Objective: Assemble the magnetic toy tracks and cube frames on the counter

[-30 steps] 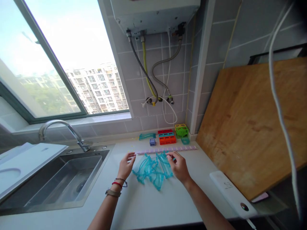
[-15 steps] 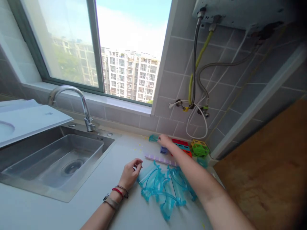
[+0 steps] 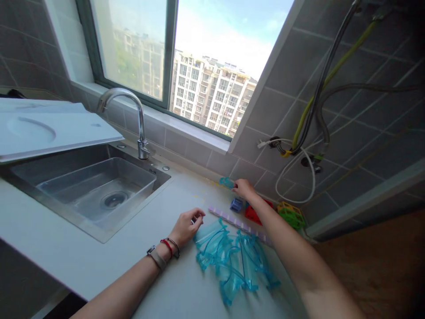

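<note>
Right hand point(image 3: 245, 188) moved from teal pile point(image 3: 226, 250) to rear teal piece point(image 3: 226, 182), fingers pinching its end; left hand point(image 3: 187, 227) half-curled.

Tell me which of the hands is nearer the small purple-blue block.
Right. The right hand is just beyond the small purple-blue block, toward the wall; the left hand is farther off, in front of it and to its left.

Passage runs between sink point(image 3: 104, 232) and left hand point(image 3: 186, 227), whose right side teal pieces point(image 3: 245, 263) block.
</note>
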